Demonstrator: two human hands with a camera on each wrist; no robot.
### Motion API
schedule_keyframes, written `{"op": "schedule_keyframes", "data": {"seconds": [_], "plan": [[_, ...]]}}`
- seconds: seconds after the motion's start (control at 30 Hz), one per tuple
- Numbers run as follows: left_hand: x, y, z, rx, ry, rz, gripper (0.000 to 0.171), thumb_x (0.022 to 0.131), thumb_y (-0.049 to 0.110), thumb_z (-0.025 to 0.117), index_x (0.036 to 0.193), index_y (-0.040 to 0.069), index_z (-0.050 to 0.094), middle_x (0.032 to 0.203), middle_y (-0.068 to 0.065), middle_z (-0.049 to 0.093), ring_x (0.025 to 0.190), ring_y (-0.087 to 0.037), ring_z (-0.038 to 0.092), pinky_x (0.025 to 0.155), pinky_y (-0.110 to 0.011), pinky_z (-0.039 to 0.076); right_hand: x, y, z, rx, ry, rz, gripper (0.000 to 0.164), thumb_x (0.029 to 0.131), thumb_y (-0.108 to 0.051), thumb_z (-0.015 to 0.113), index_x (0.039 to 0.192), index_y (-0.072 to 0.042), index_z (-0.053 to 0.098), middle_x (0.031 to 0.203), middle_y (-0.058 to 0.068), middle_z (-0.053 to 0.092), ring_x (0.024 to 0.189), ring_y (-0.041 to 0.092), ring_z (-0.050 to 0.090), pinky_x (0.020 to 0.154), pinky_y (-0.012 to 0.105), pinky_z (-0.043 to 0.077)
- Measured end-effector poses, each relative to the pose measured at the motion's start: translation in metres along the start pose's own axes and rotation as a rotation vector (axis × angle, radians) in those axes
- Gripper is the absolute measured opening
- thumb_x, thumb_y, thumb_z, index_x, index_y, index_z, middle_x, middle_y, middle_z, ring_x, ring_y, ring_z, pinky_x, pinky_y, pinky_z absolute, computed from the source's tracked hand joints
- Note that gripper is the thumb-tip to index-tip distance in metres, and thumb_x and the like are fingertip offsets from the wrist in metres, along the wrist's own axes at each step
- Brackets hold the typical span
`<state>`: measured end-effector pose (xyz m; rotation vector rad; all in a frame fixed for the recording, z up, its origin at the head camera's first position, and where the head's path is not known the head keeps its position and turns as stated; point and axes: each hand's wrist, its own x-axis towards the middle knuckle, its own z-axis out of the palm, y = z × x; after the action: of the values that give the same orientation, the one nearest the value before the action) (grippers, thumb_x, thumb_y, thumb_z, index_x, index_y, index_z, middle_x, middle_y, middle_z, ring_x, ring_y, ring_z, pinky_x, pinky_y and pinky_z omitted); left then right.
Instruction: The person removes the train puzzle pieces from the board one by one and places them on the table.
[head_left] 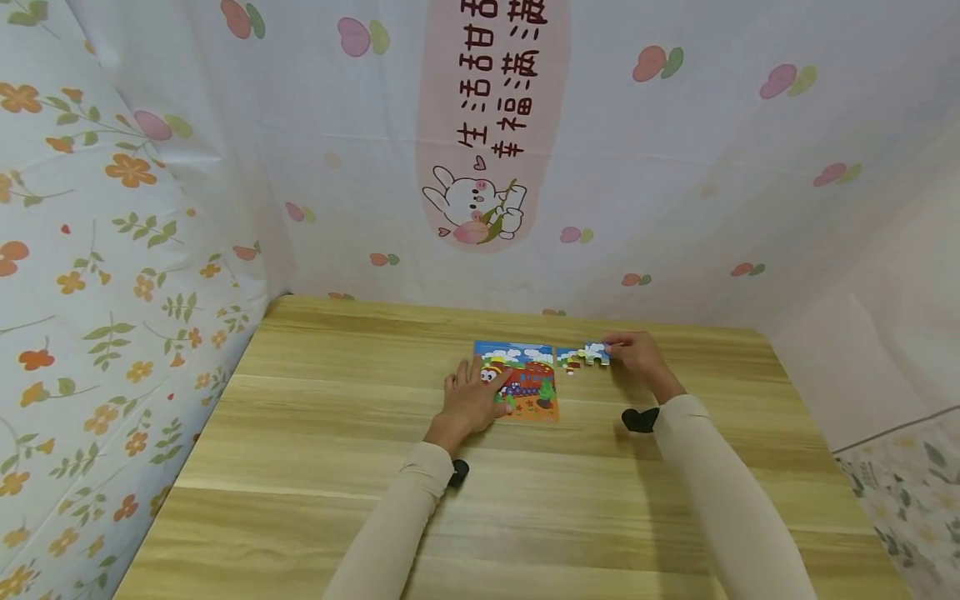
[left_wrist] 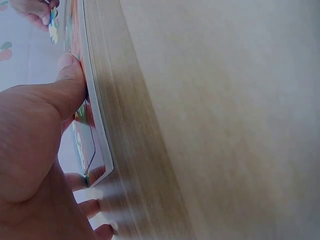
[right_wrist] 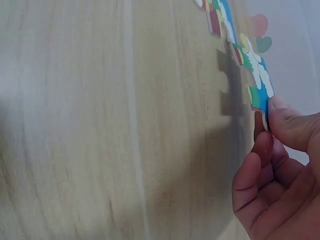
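A colourful jigsaw puzzle [head_left: 536, 387] with a red train picture lies flat on the table. My left hand [head_left: 471, 402] rests on its left part, fingers spread and the thumb on the picture. In the left wrist view, the thumb of the left hand [left_wrist: 30, 145] lies on the puzzle and other fingertips reach past its edge. My right hand [head_left: 637, 357] pinches a blue, white and green puzzle piece [right_wrist: 259, 75] between thumb and fingers, raised over the table. Another puzzle piece [head_left: 567, 360] sits along the puzzle's upper right side, its left end beside the held one.
The wooden table [head_left: 330, 467] runs up to a white patterned cloth [head_left: 360, 167] at the back. A flowered cloth [head_left: 127, 292] hangs on the left. Black bands [head_left: 640, 419] show at both wrists.
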<state>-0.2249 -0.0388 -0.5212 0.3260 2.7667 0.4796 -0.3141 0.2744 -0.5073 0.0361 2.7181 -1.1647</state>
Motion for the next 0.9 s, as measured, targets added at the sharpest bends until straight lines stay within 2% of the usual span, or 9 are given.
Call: {"op": "schedule_keyframes", "data": {"seconds": [0.23, 0.33, 0.53, 0.63, 0.77, 0.9], "plan": [[0.0019, -0.0019, 0.004, -0.009, -0.001, 0.006, 0.066, 0.097, 0.054, 0.053, 0.156, 0.04, 0.028, 0.166, -0.016, 0.002, 0.152, -0.04, 0.003, 0.117, -0.059, 0.014, -0.0027, 0.0044, 0.0012, 0.008, -0.004, 0.08, 0.028, 0.099, -0.009, 0.06, 0.121, 0.007, 0.067, 0.107, 0.019, 0.065, 0.075, 0.018, 0.049, 0.06, 0.025, 0.043], [0.0016, -0.0022, 0.0048, -0.012, -0.001, 0.009, 0.066, 0.097, 0.054, 0.053, 0.156, 0.041, 0.028, 0.166, -0.016, 0.002, 0.152, -0.04, 0.002, 0.117, -0.058, 0.014, -0.003, 0.0064, 0.0029, -0.014, 0.002, 0.091, 0.027, 0.099, -0.01, 0.06, 0.12, 0.006, 0.068, 0.111, 0.02, 0.065, 0.08, 0.02, 0.051, 0.064, 0.026, 0.044], [0.0009, -0.0025, 0.0033, -0.014, 0.0, 0.011, 0.065, 0.097, 0.054, 0.053, 0.156, 0.041, 0.028, 0.166, -0.016, 0.003, 0.152, -0.04, 0.003, 0.117, -0.059, 0.015, -0.0028, 0.0069, 0.0058, -0.056, 0.005, 0.051, 0.026, 0.099, -0.012, 0.062, 0.117, 0.005, 0.068, 0.119, 0.025, 0.064, 0.102, 0.032, 0.056, 0.084, 0.037, 0.046], [0.0012, -0.0026, 0.0021, -0.011, 0.002, 0.011, 0.065, 0.097, 0.054, 0.053, 0.156, 0.041, 0.028, 0.166, -0.016, 0.003, 0.152, -0.04, 0.004, 0.117, -0.059, 0.015, -0.0023, 0.0062, 0.0066, -0.063, 0.001, 0.028, 0.025, 0.097, -0.011, 0.063, 0.117, 0.005, 0.068, 0.116, 0.025, 0.064, 0.101, 0.033, 0.056, 0.084, 0.038, 0.046], [0.0008, -0.0024, 0.0011, -0.005, 0.003, 0.009, 0.065, 0.097, 0.054, 0.052, 0.156, 0.04, 0.028, 0.166, -0.016, 0.004, 0.152, -0.039, 0.004, 0.117, -0.058, 0.015, -0.0013, 0.0061, 0.0078, -0.11, 0.002, -0.005, 0.022, 0.095, -0.007, 0.064, 0.114, 0.004, 0.07, 0.107, 0.021, 0.065, 0.094, 0.03, 0.056, 0.078, 0.034, 0.044], [-0.0006, -0.0018, 0.0, -0.011, 0.006, 0.008, 0.065, 0.097, 0.054, 0.053, 0.156, 0.039, 0.029, 0.166, -0.016, 0.005, 0.152, -0.04, 0.005, 0.117, -0.058, 0.015, -0.0008, 0.0075, 0.0092, -0.143, 0.0, -0.028, 0.021, 0.095, -0.006, 0.064, 0.114, 0.002, 0.071, 0.105, 0.02, 0.067, 0.092, 0.029, 0.057, 0.078, 0.034, 0.044]]}}
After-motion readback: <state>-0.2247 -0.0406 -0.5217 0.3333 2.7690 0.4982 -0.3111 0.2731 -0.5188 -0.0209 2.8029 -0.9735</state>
